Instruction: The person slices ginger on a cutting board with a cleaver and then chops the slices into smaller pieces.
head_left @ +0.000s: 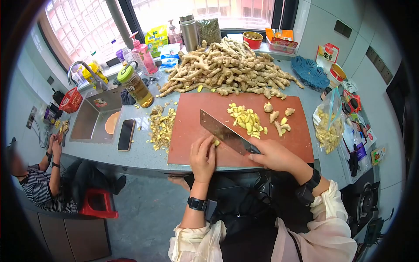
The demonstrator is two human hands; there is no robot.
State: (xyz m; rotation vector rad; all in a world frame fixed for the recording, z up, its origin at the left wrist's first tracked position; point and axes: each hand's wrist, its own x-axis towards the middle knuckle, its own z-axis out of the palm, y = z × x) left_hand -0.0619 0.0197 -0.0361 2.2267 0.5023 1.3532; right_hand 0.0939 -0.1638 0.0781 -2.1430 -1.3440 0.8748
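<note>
My right hand (271, 155) is wrapped round the dark handle of a cleaver (224, 134), whose broad blade slants up and left over the red-brown cutting board (187, 118). Beside the blade, my left hand (203, 153) has its fingers curled on a small piece of ginger (216, 143) near the board's front edge. Sliced yellow ginger (248, 121) lies behind the cleaver, with a few unsliced knobs (279, 127) to its right. Peelings and scraps (161, 126) are heaped along the board's left side. A large pile of whole ginger (227, 65) rises behind the board.
A phone (126, 135), a green-lidded jar (135, 87) and a sink (97, 117) are on the left. On the right are a bag of ginger (328, 124) and blue plates (309, 72). Another person (48, 179) sits at far left, hands raised over the counter.
</note>
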